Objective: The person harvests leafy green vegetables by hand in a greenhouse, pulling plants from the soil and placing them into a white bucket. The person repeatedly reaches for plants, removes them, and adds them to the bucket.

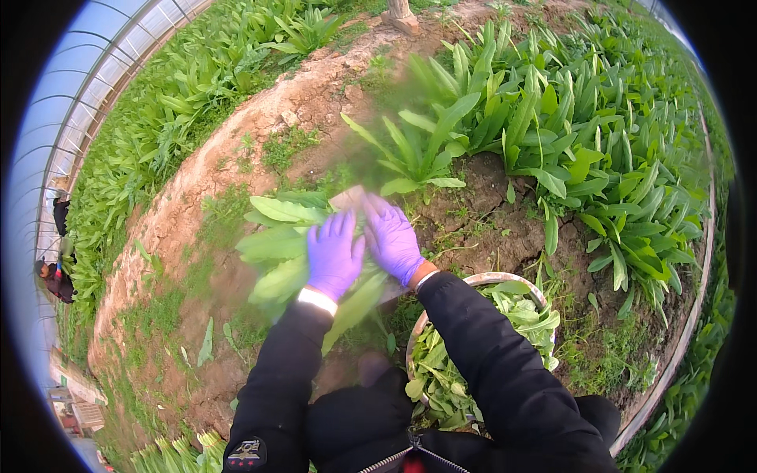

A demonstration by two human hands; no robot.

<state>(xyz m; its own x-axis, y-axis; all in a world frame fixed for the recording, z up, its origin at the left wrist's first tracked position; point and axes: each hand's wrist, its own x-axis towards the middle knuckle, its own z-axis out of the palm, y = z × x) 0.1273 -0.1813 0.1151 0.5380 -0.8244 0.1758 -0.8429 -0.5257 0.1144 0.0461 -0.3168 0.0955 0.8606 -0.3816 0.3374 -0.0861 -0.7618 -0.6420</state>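
Observation:
My left hand [335,256], in a purple glove, presses down over a bunch of long-leaved greens [276,248], its fingers close together. The bunch's leaves fan out to the left and are partly blurred. Right beside it, my purple-gloved right hand [392,240] has its fingers bent down near the left hand's fingertips. A flat tan piece [344,199] pokes out past the right fingers; its kind does not show. What lies under both palms is hidden. By my right forearm stands a round tub [495,278] filled with loose green leaves [445,359].
Dense rows of leafy plants [583,150] grow at the right, and another bed [189,102] at the far left. A bare soil ridge [229,130] runs between them. A post base [400,20] stands at the far end. Other people [57,280] work at the left edge.

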